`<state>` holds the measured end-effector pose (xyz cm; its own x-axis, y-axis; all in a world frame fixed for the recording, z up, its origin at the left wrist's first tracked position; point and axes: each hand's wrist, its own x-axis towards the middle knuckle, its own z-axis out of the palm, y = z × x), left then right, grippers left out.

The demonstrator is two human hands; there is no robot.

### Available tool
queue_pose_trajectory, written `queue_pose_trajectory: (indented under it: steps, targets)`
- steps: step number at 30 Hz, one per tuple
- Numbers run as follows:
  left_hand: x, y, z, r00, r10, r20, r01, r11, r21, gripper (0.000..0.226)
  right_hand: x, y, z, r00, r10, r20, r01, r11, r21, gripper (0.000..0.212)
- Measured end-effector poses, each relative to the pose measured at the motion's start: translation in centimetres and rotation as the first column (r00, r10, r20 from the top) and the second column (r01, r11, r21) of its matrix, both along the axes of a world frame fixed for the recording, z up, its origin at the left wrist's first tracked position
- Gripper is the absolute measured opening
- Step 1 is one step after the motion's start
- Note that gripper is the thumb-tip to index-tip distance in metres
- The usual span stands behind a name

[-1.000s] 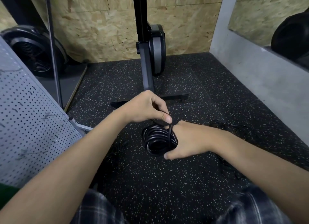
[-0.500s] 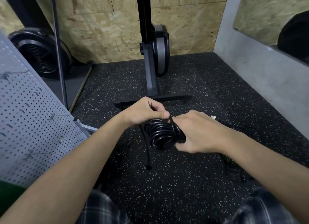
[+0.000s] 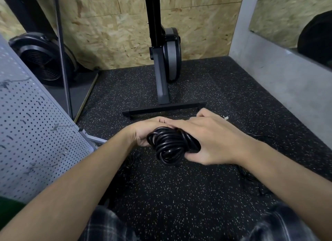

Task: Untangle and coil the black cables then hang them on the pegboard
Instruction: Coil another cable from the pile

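- The left hand (image 3: 142, 133) is curled round the far left side of a coil of black cable (image 3: 168, 147), gripping it.
- The right hand (image 3: 213, 142) clasps the coil's right side, fingers over the top and thumb underneath.
- The coil is held between both hands, above the speckled floor (image 3: 179, 195).
- Thin loose cables (image 3: 251, 179) lie on the floor under the right forearm.
- A grey pegboard (image 3: 30, 133) leans at the left.
- A machine stand (image 3: 161, 89) rises just beyond the hands, with a fan (image 3: 43, 61) at the far left.
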<state>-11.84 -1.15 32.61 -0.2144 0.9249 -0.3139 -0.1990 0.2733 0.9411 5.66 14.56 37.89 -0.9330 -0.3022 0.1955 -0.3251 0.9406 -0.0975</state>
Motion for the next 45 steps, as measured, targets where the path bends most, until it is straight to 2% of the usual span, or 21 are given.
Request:
queue_pose_trajectory:
  steps: [4,6,8,10,12,15,18,21,23,25,27,31,33,35,37,39,40,41,42,44,45]
  targets:
    - [0.7,-0.2,0.0,0.997,0.016,0.071,-0.010,0.996,-0.085,0.064,-0.1,0.3,-0.1,1.000,0.001,0.014,0.000,0.997,-0.075,0.063]
    - [1.1,-0.2,-0.4,0.994,-0.012,0.107,0.020,0.997,-0.075,0.048,-0.2,0.5,-0.2,0.997,-0.046,0.058,0.054,0.988,-0.148,0.059]
    - [1.3,0.1,-0.8,0.988,0.063,0.142,-0.059,0.998,-0.034,0.034,-0.4,0.7,-0.1,0.987,-0.091,0.129,0.130,0.931,-0.340,0.061]
    - [1.3,0.8,-1.7,0.956,0.213,0.201,-0.219,0.976,0.006,0.045,-0.6,0.8,-0.3,0.980,-0.123,0.156,0.184,0.853,-0.489,0.067]
    - [1.8,1.8,-2.3,0.922,0.289,0.257,-0.303,0.953,0.016,0.050,-1.1,1.2,-0.9,0.970,-0.197,0.141,0.242,0.794,-0.558,0.064]
    - [2.6,2.6,-2.9,0.926,0.375,0.045,-0.373,0.927,-0.041,0.046,-1.7,2.2,-1.4,0.923,-0.372,0.103,0.346,0.682,-0.644,0.054]
    - [4.0,3.3,-2.5,0.884,0.373,-0.283,-0.400,0.915,-0.043,0.050,-2.2,3.2,-2.3,0.875,-0.468,0.127,0.445,0.671,-0.593,0.054]
    - [5.4,3.8,-2.4,0.694,0.219,-0.686,-0.327,0.944,-0.030,0.046,-2.4,3.7,-3.2,0.818,-0.543,0.189,0.558,0.668,-0.492,0.050]
    - [6.3,4.1,-2.3,0.563,0.042,-0.826,-0.216,0.972,-0.098,0.031,-2.5,4.1,-3.7,0.782,-0.569,0.253,0.618,0.657,-0.433,0.053]
    - [6.8,4.2,-1.9,0.474,-0.107,-0.874,-0.134,0.972,-0.192,0.020,-2.5,4.4,-4.1,0.762,-0.562,0.322,0.647,0.639,-0.416,0.056]
    - [7.1,4.2,-1.3,0.376,-0.208,-0.903,-0.098,0.960,-0.262,0.024,-2.4,4.3,-4.2,0.753,-0.550,0.361,0.658,0.646,-0.387,0.060]
    - [6.7,3.7,0.9,0.085,-0.255,-0.963,-0.065,0.963,-0.261,0.019,-2.1,4.0,-3.6,0.739,-0.472,0.480,0.657,0.663,-0.359,0.072]
    - [6.1,3.3,1.9,-0.066,-0.259,-0.964,-0.015,0.966,-0.259,0.017,-2.2,3.9,-3.8,0.739,-0.452,0.500,0.635,0.715,-0.293,0.075]
    - [5.9,3.3,2.8,-0.247,-0.264,-0.932,0.059,0.956,-0.287,0.016,-2.4,3.5,-4.6,0.741,-0.477,0.473,0.595,0.793,-0.133,0.068]
    - [6.2,3.6,3.3,-0.350,-0.193,-0.917,0.125,0.960,-0.250,0.014,-2.4,2.3,-4.7,0.759,-0.450,0.470,0.484,0.873,0.056,0.042]
    - [6.1,3.9,3.6,-0.345,-0.136,-0.929,0.142,0.970,-0.195,0.027,-2.2,1.5,-4.3,0.743,-0.400,0.537,0.375,0.913,0.162,0.019]
    - [5.7,3.7,3.6,-0.289,-0.119,-0.950,0.128,0.979,-0.162,0.035,-2.0,1.3,-4.2,0.735,-0.379,0.563,0.337,0.924,0.184,0.018]
    - [5.1,3.4,3.6,-0.186,-0.089,-0.979,0.116,0.987,-0.112,0.039,-1.9,1.2,-4.1,0.741,-0.361,0.566,0.309,0.932,0.190,0.023]
    - [4.3,2.9,3.6,-0.037,-0.063,-0.997,0.104,0.992,-0.067,0.039,-1.8,1.2,-4.1,0.762,-0.336,0.553,0.287,0.941,0.177,0.029]
    - [2.8,2.1,3.6,0.290,-0.041,-0.956,0.090,0.996,-0.015,0.027,-1.6,1.4,-4.4,0.798,-0.281,0.533,0.269,0.958,0.103,0.032]
    - [2.3,1.8,3.5,0.405,-0.051,-0.913,0.083,0.996,-0.019,0.020,-1.5,1.4,-4.6,0.803,-0.246,0.543,0.274,0.961,0.031,0.031]
